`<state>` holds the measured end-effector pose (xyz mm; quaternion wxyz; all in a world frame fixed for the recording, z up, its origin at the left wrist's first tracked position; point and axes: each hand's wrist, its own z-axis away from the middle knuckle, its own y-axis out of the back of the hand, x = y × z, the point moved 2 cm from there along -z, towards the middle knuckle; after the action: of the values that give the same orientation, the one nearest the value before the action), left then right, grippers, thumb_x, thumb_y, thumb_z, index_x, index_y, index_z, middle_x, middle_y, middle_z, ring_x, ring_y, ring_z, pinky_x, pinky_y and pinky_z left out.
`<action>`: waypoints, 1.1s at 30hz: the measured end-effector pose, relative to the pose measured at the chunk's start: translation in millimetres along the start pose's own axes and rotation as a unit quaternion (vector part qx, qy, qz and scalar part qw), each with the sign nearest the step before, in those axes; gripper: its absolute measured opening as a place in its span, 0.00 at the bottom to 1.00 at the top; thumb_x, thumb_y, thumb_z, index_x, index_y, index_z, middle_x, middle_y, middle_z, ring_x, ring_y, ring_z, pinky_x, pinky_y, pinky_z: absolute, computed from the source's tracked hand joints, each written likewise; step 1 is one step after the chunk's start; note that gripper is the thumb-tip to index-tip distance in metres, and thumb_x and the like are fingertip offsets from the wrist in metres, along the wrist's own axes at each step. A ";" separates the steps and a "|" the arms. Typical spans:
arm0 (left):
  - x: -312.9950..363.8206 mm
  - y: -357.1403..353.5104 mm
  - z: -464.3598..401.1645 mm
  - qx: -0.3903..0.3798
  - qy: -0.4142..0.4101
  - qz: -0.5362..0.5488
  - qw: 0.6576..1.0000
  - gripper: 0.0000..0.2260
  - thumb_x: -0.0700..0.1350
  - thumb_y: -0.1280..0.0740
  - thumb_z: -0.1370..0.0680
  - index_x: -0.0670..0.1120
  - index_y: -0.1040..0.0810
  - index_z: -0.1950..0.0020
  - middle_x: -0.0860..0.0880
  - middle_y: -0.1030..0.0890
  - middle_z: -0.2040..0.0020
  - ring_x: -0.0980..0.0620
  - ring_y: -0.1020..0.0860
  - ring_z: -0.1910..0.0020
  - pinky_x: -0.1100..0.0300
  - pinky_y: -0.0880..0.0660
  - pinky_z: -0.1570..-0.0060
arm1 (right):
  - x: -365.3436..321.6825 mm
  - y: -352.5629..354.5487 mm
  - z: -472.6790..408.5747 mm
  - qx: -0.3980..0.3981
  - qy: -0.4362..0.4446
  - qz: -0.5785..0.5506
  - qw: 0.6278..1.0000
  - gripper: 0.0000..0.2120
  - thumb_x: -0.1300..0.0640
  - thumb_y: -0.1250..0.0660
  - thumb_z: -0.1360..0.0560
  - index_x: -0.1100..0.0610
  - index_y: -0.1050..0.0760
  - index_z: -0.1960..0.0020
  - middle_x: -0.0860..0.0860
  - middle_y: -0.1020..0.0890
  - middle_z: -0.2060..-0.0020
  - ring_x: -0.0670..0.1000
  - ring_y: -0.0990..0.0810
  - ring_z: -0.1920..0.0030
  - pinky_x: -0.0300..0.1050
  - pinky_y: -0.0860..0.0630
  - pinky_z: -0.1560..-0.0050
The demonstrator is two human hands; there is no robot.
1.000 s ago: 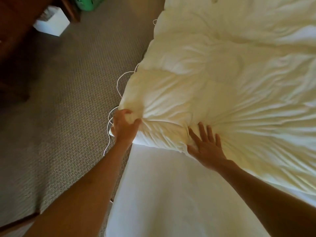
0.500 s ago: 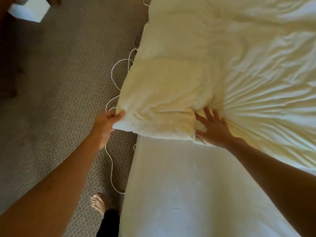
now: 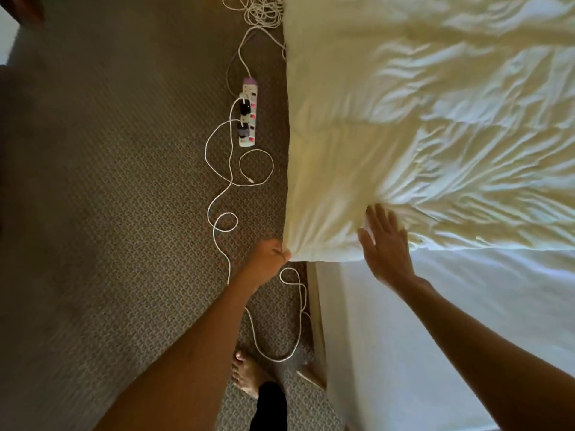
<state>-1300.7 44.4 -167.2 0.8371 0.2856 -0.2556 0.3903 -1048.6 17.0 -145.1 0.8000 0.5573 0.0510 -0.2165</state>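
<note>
Duvet (left hand pinching corner) now lies straighter.

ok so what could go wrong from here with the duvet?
1. The left hand pinches only the corner tip of the duvet; a hard pull could slip it free, since the right hand lies flat and grips nothing.
2. The white cable loops on the carpet close to the bare foot; a step may snag it and tug the power strip.
3. The duvet's edge hangs beside that strip and could drape over its plugs.
</note>
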 end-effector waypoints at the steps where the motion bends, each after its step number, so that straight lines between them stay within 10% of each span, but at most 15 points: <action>1: -6.2 0.2 -2.4 0.004 0.013 -0.015 1.000 0.04 0.39 0.35 0.21 0.44 0.21 0.54 0.49 0.22 0.63 0.56 0.26 0.65 0.66 0.31 0.67 | -9.5 0.8 -0.2 0.000 0.024 -0.008 1.000 0.29 0.40 0.55 0.19 0.49 0.52 0.20 0.47 0.53 0.21 0.51 0.56 0.21 0.56 0.58 0.24; 11: 57.8 12.6 -44.9 0.001 0.114 0.283 0.952 0.20 0.67 0.38 0.24 0.55 0.21 0.43 0.51 0.18 0.46 0.49 0.21 0.45 0.46 0.28 0.38 | 39.0 80.8 -35.7 0.090 0.116 -0.044 0.988 0.26 0.43 0.50 0.18 0.51 0.37 0.23 0.55 0.38 0.23 0.57 0.39 0.23 0.60 0.35 0.29; 15: 118.3 28.2 -120.5 -0.029 0.066 0.334 0.940 0.39 0.73 0.28 0.39 0.53 0.24 0.34 0.48 0.18 0.40 0.48 0.19 0.42 0.46 0.25 0.38 | 106.6 136.0 -120.7 0.190 -0.070 -0.067 0.977 0.30 0.42 0.53 0.20 0.55 0.38 0.23 0.59 0.38 0.24 0.59 0.38 0.24 0.57 0.34 0.29; 18: 126.3 30.7 -171.5 0.007 0.063 0.318 0.946 0.32 0.65 0.27 0.31 0.53 0.25 0.32 0.48 0.18 0.40 0.48 0.18 0.44 0.46 0.23 0.41 | 78.1 102.8 -183.5 0.203 -0.211 -0.066 0.954 0.30 0.45 0.55 0.19 0.57 0.46 0.21 0.58 0.44 0.22 0.58 0.46 0.22 0.60 0.46 0.24; 22: 98.3 33.1 -182.2 0.014 0.109 0.289 0.951 0.35 0.71 0.31 0.33 0.50 0.23 0.34 0.42 0.18 0.40 0.43 0.19 0.44 0.40 0.24 0.40 | -35.6 28.0 -196.8 0.147 -0.054 -0.028 0.987 0.33 0.42 0.57 0.19 0.62 0.50 0.21 0.58 0.49 0.21 0.56 0.53 0.21 0.55 0.56 0.23; 27: 153.2 55.7 -211.6 -0.046 0.081 0.416 0.904 0.27 0.65 0.42 0.24 0.49 0.24 0.33 0.44 0.20 0.37 0.47 0.19 0.41 0.49 0.24 0.41 | -1.2 85.2 -230.9 0.189 0.128 -0.034 0.973 0.29 0.43 0.56 0.17 0.59 0.42 0.22 0.55 0.44 0.22 0.53 0.48 0.22 0.51 0.54 0.24; 33: 214.2 103.3 -305.3 0.005 0.071 0.376 0.924 0.40 0.71 0.26 0.38 0.58 0.28 0.29 0.49 0.21 0.35 0.46 0.21 0.39 0.44 0.25 0.39 | -16.8 121.7 -344.9 0.220 -0.003 0.015 0.975 0.31 0.43 0.55 0.19 0.59 0.44 0.21 0.58 0.43 0.22 0.60 0.46 0.22 0.63 0.47 0.25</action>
<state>-1199.7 415.0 -214.6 0.6430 0.1446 -0.2825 0.6970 -959.6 371.7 -162.7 0.6610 0.7197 -0.0088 -0.2122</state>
